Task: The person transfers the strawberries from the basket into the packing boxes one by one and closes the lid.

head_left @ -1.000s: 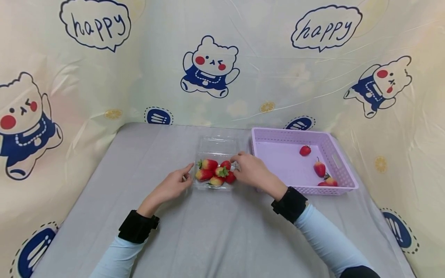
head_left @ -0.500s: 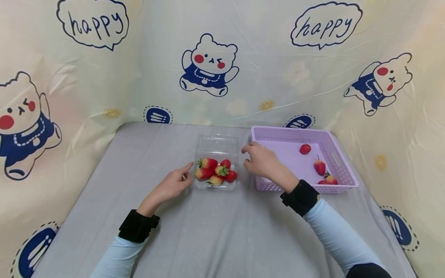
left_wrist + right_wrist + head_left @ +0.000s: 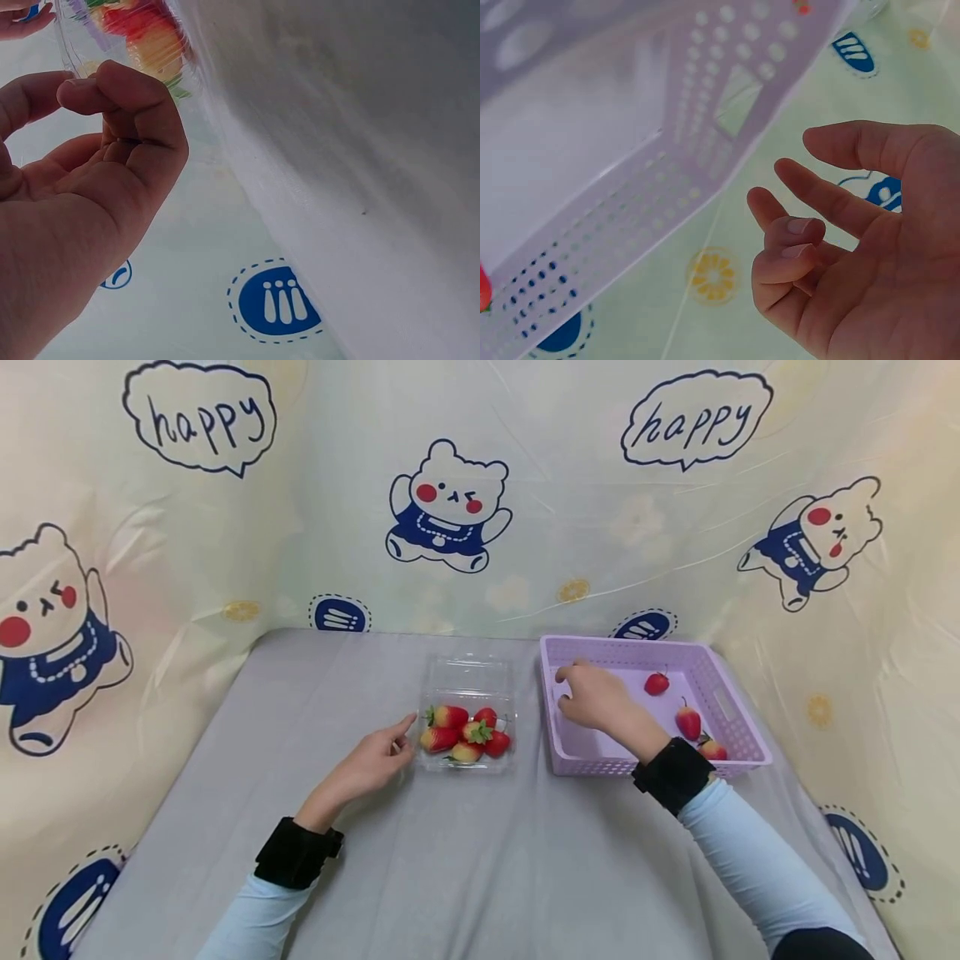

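Observation:
Several red-and-yellow strawberries (image 3: pixel 450 717) with green leaves lie in a clear plastic clamshell box (image 3: pixel 468 677), whose lid is folded back. At the box's left edge is my left hand (image 3: pixel 371 760), its index fingertip right at the wall and its other fingers loosely bent. In the left wrist view these fingers (image 3: pixel 150 112) are close by the clear plastic and the fruit. My right hand (image 3: pixel 600 697) hangs over the left part of a lilac basket (image 3: pixel 585 768), thumb and index apart with nothing between them. Loose strawberries (image 3: pixel 687 722) lie at the basket's right side.
Grey cloth (image 3: pixel 450 860) covers the table. The basket stands to the right of the box, with a narrow strip of cloth between them. A printed curtain (image 3: pixel 330 510) with bears closes off the back and both sides.
My right hand has moved right, from the box's right edge to over the basket, and its fingers have spread. The left hand stays at the box. My forearm now hides one strawberry in the basket.

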`<state>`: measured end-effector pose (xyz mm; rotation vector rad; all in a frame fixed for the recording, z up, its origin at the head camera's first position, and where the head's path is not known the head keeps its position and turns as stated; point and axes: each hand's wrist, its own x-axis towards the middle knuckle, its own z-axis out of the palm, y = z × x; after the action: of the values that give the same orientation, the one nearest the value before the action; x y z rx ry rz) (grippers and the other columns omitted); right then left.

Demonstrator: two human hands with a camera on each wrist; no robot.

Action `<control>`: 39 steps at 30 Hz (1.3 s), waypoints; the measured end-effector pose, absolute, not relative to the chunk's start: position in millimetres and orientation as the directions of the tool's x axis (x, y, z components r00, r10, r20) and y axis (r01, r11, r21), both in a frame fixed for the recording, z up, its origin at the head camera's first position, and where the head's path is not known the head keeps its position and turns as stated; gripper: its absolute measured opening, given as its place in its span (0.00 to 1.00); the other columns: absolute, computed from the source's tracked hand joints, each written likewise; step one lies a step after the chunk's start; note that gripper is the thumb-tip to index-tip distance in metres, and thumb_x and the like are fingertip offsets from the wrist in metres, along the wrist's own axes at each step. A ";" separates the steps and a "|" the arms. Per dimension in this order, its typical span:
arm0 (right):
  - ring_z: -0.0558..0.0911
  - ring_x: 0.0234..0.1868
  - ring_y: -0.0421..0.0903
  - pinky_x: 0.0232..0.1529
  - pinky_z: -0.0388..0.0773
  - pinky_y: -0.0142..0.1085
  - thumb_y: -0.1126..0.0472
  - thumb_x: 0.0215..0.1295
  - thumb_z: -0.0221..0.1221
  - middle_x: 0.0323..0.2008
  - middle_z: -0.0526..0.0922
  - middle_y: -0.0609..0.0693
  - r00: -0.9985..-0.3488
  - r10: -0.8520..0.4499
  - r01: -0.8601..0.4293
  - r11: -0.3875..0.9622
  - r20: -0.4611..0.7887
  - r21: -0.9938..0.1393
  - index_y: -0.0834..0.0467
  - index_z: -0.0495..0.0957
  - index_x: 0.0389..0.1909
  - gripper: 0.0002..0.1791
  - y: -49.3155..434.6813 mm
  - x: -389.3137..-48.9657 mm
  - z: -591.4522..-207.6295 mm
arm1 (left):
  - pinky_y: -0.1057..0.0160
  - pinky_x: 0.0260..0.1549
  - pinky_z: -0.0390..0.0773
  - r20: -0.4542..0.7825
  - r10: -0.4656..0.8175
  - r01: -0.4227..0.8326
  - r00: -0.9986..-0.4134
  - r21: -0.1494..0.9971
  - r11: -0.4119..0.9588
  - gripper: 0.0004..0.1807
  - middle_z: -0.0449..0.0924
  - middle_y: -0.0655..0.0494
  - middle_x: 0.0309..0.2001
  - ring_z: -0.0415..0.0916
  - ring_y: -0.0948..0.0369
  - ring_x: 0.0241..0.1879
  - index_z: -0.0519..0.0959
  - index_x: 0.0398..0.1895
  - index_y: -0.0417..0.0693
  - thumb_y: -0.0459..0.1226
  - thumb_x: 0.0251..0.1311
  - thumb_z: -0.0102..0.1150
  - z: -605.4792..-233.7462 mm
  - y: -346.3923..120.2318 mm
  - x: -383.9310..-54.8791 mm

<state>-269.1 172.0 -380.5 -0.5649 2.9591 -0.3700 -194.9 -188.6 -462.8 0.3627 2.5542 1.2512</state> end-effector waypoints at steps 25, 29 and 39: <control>0.79 0.57 0.69 0.58 0.74 0.63 0.62 0.65 0.59 0.58 0.78 0.74 -0.953 -0.189 -0.157 0.976 -0.235 -0.148 0.76 0.76 0.61 0.27 254.9 -294.5 -383.1 | 0.65 0.23 0.65 -0.108 0.346 0.130 -0.932 0.791 0.597 0.34 0.74 0.49 0.36 0.64 0.60 0.23 0.57 0.81 0.31 0.31 0.75 0.50 -459.4 -187.0 -197.1; 0.79 0.55 0.68 0.59 0.74 0.62 0.63 0.65 0.59 0.56 0.78 0.76 -0.943 -0.189 -0.153 0.977 -0.273 -0.148 0.78 0.74 0.60 0.28 265.6 -297.1 -383.0 | 0.65 0.24 0.66 -0.103 0.344 0.135 -0.933 0.788 0.600 0.34 0.75 0.48 0.37 0.65 0.59 0.24 0.57 0.81 0.32 0.32 0.75 0.49 -457.6 -186.6 -197.9; 0.78 0.49 0.65 0.57 0.74 0.60 0.60 0.64 0.57 0.50 0.78 0.73 -0.934 -0.170 -0.127 0.980 -0.313 -0.155 0.77 0.75 0.51 0.24 288.2 -293.6 -382.3 | 0.64 0.24 0.65 -0.105 0.351 0.140 -0.931 0.783 0.606 0.34 0.75 0.48 0.37 0.65 0.59 0.25 0.57 0.81 0.32 0.32 0.75 0.50 -456.8 -187.3 -199.6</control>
<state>-293.6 288.2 -382.3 -0.2154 2.7963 -0.1884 -199.6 -187.3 -456.8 0.4027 2.5858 1.2284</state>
